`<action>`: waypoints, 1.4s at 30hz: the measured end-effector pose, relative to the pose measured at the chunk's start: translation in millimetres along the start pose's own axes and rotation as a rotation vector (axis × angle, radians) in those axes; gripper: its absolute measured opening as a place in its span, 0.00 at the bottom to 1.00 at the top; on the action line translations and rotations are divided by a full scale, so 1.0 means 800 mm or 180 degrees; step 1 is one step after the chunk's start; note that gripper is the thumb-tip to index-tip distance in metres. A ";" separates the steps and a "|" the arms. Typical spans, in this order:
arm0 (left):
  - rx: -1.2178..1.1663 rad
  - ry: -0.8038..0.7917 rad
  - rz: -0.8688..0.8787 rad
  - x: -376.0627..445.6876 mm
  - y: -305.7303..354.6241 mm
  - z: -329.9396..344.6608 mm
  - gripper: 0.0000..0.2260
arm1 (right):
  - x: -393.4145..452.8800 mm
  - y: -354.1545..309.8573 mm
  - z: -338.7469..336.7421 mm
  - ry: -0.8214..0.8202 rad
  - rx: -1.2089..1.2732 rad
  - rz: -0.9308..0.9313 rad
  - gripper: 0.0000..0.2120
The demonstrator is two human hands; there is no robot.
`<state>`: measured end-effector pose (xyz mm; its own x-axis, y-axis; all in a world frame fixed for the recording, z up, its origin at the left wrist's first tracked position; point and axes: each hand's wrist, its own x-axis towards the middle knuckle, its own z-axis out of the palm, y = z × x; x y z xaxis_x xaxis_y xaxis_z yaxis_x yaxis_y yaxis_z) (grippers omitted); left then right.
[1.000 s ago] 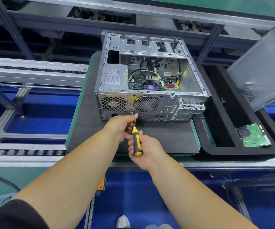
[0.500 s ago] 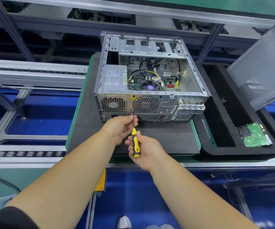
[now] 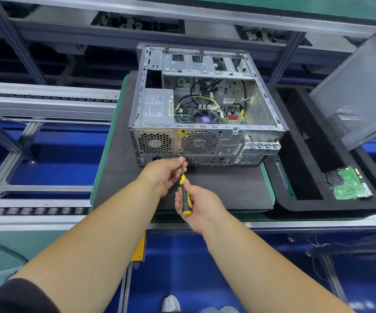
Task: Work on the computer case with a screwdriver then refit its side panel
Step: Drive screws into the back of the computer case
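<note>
Grey foam matting (image 3: 123, 172) on a conveyor line carries the open computer case (image 3: 205, 123), its rear facing the person. At its rear panel, the left hand (image 3: 164, 175) pinches the shaft of the screwdriver (image 3: 185, 195) while the right hand (image 3: 198, 206) grips its yellow-black handle. Well to the right, the side panel (image 3: 358, 93) leans over a black foam tray (image 3: 304, 177) holding a green hard drive (image 3: 347, 184).

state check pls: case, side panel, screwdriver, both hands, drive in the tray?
computer case: open on top, panel off, on the grey mat.
side panel: detached, tilted, at right.
screwdriver: tip at the case's rear face.
right hand: grip round the handle.
left hand: pinching the shaft.
hard drive: board up in black foam tray.
</note>
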<state>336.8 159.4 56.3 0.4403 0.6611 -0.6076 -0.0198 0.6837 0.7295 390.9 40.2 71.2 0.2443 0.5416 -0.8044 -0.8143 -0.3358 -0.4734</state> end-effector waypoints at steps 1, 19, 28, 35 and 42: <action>0.0013 0.0013 -0.0007 -0.001 0.000 0.000 0.02 | 0.000 0.000 0.000 -0.0008 0.0023 0.0007 0.13; 0.0001 -0.0233 -0.0078 -0.025 0.002 0.001 0.08 | -0.019 -0.017 -0.027 -0.0152 -0.0563 0.0057 0.14; 0.0054 -0.0275 0.0684 -0.072 0.044 0.012 0.10 | -0.063 -0.054 -0.026 -0.0132 -0.2075 -0.1120 0.08; 0.0452 -0.0376 0.1425 -0.107 0.083 0.035 0.08 | -0.092 -0.082 -0.022 -0.0328 -0.2604 -0.2009 0.01; 0.0800 -0.0413 0.1877 -0.113 0.095 0.068 0.08 | -0.106 -0.129 -0.047 -0.0102 -0.2462 -0.2434 0.01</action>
<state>344.3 134.5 183.8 0.5248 0.8497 -0.0516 -0.0877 0.1143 0.9896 473.6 -0.2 174.8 0.5226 0.8297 -0.1964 0.1020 -0.2896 -0.9517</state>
